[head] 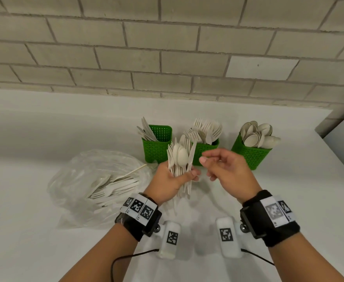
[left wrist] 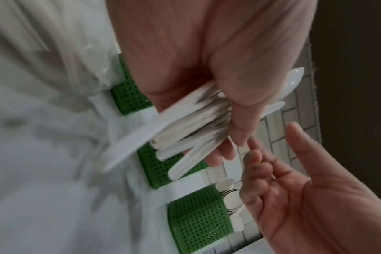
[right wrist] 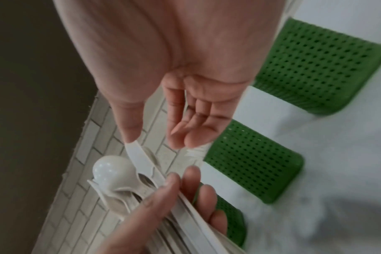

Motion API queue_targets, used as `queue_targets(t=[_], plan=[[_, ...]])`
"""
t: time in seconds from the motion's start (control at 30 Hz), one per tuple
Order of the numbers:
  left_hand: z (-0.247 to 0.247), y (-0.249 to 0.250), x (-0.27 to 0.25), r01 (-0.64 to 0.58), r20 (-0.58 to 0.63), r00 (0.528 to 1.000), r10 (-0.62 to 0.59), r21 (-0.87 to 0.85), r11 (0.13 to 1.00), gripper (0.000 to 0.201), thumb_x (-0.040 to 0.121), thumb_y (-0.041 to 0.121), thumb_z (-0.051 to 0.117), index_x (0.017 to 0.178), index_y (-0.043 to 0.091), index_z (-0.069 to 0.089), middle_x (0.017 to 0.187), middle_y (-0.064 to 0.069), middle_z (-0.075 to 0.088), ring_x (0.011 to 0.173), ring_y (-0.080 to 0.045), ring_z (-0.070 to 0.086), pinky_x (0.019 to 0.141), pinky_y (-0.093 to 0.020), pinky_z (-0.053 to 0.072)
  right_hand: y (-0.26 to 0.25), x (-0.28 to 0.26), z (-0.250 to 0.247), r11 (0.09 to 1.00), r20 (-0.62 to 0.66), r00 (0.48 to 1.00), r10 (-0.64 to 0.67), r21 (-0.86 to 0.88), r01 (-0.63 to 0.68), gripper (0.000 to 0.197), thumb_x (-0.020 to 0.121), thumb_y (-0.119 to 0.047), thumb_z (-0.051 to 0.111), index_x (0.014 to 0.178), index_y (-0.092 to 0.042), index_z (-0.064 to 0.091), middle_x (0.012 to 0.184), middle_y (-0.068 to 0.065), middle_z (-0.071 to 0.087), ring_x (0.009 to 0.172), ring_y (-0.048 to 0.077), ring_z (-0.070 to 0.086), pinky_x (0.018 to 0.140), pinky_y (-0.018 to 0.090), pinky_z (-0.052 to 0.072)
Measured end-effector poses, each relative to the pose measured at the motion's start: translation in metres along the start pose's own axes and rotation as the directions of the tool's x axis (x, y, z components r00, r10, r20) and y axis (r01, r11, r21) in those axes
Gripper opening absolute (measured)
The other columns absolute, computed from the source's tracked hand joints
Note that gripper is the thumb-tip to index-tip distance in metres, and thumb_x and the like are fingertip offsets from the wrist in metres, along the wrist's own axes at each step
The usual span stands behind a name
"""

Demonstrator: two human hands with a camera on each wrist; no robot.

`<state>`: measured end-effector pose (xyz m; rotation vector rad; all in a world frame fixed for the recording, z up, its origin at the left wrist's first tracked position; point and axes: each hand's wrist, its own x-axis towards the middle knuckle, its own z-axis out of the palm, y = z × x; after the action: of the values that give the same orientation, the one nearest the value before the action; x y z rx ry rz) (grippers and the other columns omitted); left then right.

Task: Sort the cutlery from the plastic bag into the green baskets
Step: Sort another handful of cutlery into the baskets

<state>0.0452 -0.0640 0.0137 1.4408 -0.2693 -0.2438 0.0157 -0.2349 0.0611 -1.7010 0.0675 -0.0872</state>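
My left hand grips a mixed bundle of pale disposable cutlery upright, with spoons, forks and knives fanned out at the top. In the left wrist view the cutlery handles stick out below its curled fingers. My right hand hovers just right of the bundle, fingers loosely curled and holding nothing. In the right wrist view its thumb tip is right at a knife tip of the bundle. Behind stand three green baskets: knives, forks, spoons.
A clear plastic bag with several more pieces of cutlery lies on the white table, left of my left hand. A brick wall runs behind the baskets. The table's right edge is close to the spoon basket.
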Motion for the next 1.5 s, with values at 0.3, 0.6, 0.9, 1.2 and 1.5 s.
queue_targets(t=[0.3, 0.6, 0.9, 1.2, 1.5], plan=[[0.01, 0.028, -0.004, 0.093, 0.15, 0.987, -0.066, -0.181, 0.979, 0.022, 0.079, -0.011, 0.069, 0.095, 0.004, 0.067, 0.079, -0.008, 0.074, 0.072, -0.021, 0.072, 0.067, -0.03, 0.06, -0.031, 0.012, 0.012, 0.979, -0.03, 0.982, -0.185, -0.086, 0.182, 0.015, 0.078, -0.014, 0.079, 0.078, -0.006, 0.066, 0.067, 0.007, 0.063, 0.058, 0.017, 0.059, 0.051, 0.024, 0.048], [0.005, 0.033, -0.01, 0.263, 0.249, 0.954, -0.165, -0.439, 0.859, 0.02, 0.07, -0.004, 0.067, 0.076, 0.013, 0.077, 0.074, -0.011, 0.071, 0.068, -0.023, 0.07, 0.066, -0.03, 0.058, -0.047, 0.015, 0.019, 0.99, 0.029, 0.994, -0.11, 0.092, 0.107, 0.011, 0.086, -0.007, 0.069, 0.081, -0.003, 0.06, 0.072, 0.014, 0.064, 0.062, 0.022, 0.059, 0.055, 0.026, 0.051], [-0.003, 0.042, -0.008, 0.292, 0.204, 0.952, -0.229, -0.374, 0.88, 0.019, 0.071, -0.003, 0.066, 0.077, 0.011, 0.078, 0.079, -0.014, 0.074, 0.063, -0.02, 0.07, 0.059, -0.029, 0.057, -0.081, 0.027, 0.004, 0.744, -0.428, 0.904, 0.003, 0.605, 0.284, 0.014, 0.103, -0.013, 0.043, 0.091, -0.016, 0.049, 0.065, 0.004, 0.054, 0.047, 0.015, 0.05, 0.046, 0.024, 0.044], [-0.001, 0.047, -0.012, 0.217, 0.229, 0.958, -0.17, -0.196, 0.956, 0.016, 0.08, -0.012, 0.065, 0.088, 0.001, 0.07, 0.085, -0.018, 0.074, 0.068, -0.025, 0.072, 0.073, -0.035, 0.061, -0.098, 0.026, 0.012, 0.885, 0.146, 0.971, -0.187, -0.405, 0.231, 0.02, 0.083, -0.034, 0.075, 0.076, -0.015, 0.077, 0.072, -0.004, 0.072, 0.069, 0.009, 0.064, 0.063, 0.022, 0.047], [-0.007, 0.046, -0.015, 0.168, 0.236, 0.964, -0.122, -0.189, 0.968, 0.011, 0.078, 0.003, 0.071, 0.086, 0.009, 0.075, 0.088, -0.017, 0.074, 0.073, -0.026, 0.072, 0.078, -0.039, 0.06, -0.11, 0.027, 0.01, 0.912, -0.018, 0.953, -0.301, -0.299, 0.282, 0.017, 0.084, -0.025, 0.074, 0.076, -0.01, 0.074, 0.075, -0.009, 0.073, 0.068, 0.002, 0.066, 0.062, 0.014, 0.049]])
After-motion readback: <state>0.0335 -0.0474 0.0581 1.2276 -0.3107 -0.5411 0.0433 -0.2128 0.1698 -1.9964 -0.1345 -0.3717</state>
